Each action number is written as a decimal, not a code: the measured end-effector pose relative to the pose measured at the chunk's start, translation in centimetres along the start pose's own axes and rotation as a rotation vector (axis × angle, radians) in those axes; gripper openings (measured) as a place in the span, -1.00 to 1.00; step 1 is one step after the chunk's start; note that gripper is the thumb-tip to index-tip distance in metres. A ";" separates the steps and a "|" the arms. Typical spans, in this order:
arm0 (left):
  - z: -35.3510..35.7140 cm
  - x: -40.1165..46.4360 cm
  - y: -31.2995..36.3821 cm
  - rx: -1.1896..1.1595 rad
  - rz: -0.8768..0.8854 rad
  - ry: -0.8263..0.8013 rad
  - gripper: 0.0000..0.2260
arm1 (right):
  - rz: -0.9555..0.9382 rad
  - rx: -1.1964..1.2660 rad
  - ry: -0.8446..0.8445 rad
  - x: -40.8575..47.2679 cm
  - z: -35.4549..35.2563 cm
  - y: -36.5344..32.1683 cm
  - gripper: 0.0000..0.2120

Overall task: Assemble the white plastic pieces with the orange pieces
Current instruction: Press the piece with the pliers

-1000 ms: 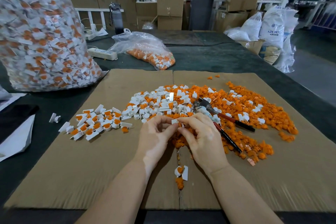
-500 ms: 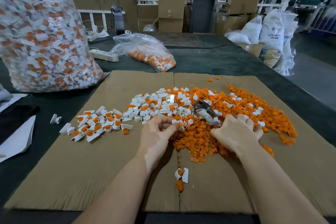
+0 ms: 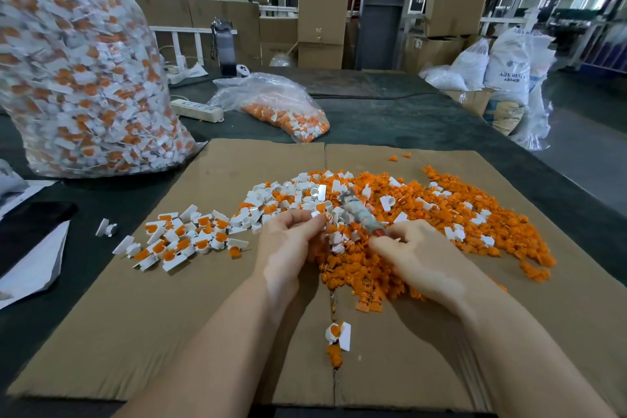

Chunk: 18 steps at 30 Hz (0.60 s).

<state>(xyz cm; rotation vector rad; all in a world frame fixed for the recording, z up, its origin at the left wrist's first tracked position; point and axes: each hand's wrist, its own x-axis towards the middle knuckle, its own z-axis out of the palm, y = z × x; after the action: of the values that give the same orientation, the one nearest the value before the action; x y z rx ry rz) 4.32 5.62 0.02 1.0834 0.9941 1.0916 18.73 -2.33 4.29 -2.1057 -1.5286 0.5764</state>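
A flat sheet of brown corrugated cardboard (image 3: 169,332) covers the near part of the dark green desk (image 3: 407,119). On it spreads a wide heap of small orange plastic pieces (image 3: 475,217), mixed along its far left edge with loose white plastic pieces (image 3: 288,195). To the left lies a separate cluster of assembled white-and-orange pieces (image 3: 183,241), well apart from the heap.

The left hand (image 3: 288,248) hovers at the heap's near left edge, its fingers (image 3: 314,218) curled and pinching a small white piece. The right hand (image 3: 420,258) rests on the orange heap, fingers wrapped around the red handle of a pair of pliers (image 3: 359,214), whose blurred grey head points away over the white pieces. The pliers and both hands hide the parts beneath them.

Near the cardboard's centre seam, close to the forearms, sits one lone assembled white-and-orange piece (image 3: 337,334) with an orange bit just below it.

A tall clear plastic bag full of finished pieces (image 3: 78,78) stands on the desk at far left. A smaller clear bag holding orange and white parts (image 3: 281,108) lies beyond the cardboard, beside a white power strip (image 3: 196,110). A dark water bottle (image 3: 224,47) stands further back. White sacks (image 3: 505,61) and brown cartons (image 3: 322,30) stand past the desk.
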 end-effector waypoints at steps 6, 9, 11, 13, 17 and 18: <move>0.3 0.7 1.2 -0.027 -0.047 0.082 -0.93 | -0.023 0.212 -0.194 -0.5 -0.1 -1.3 -0.69; 0.5 0.8 1.5 -0.038 -0.058 0.109 -0.94 | -0.025 0.209 -0.219 -0.3 -0.3 -1.4 -0.70; 0.7 0.8 1.7 -0.054 -0.074 0.119 -0.94 | -0.024 0.207 -0.228 -0.2 -0.4 -1.5 -0.71; 0.9 0.7 1.8 -0.084 -0.088 0.122 -0.96 | -0.017 0.208 -0.234 -0.1 -0.4 -1.6 -0.72; 1.1 0.7 1.7 -0.131 -0.120 0.133 -0.97 | -0.044 0.181 -0.219 -0.1 -0.2 -1.7 -0.71; 1.2 0.8 1.8 -0.144 -0.126 0.130 -0.96 | -0.053 0.164 -0.201 -0.1 -0.1 -1.7 -0.71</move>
<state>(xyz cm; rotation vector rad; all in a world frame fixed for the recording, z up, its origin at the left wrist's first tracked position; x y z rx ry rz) 5.30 6.37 1.91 0.8312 1.0552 1.1234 17.50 -2.02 5.42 -1.9258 -1.5802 0.8851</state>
